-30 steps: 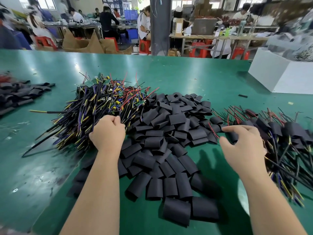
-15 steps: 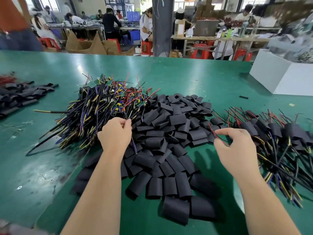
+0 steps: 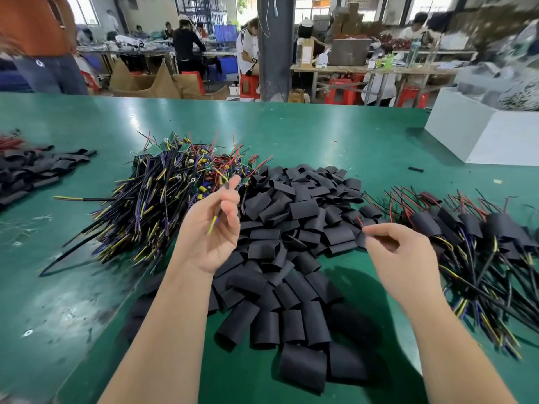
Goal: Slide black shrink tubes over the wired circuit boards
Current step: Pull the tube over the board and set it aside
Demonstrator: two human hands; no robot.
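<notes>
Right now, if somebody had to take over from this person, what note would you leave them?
Left hand: raised, palm up, pinching one black-and-yellow lead; I cannot make out its board.
Right hand: pinching a thin red wire at the edge of the tubes.
Things: unsleeved wired circuit boards heaped on the left, loose black shrink tubes in the centre, sleeved boards on the right, all on the green table.
Done: a fair heap is sleeved.
Left: a large unsleeved heap; no tube is on the lead in hand yet.
</notes>
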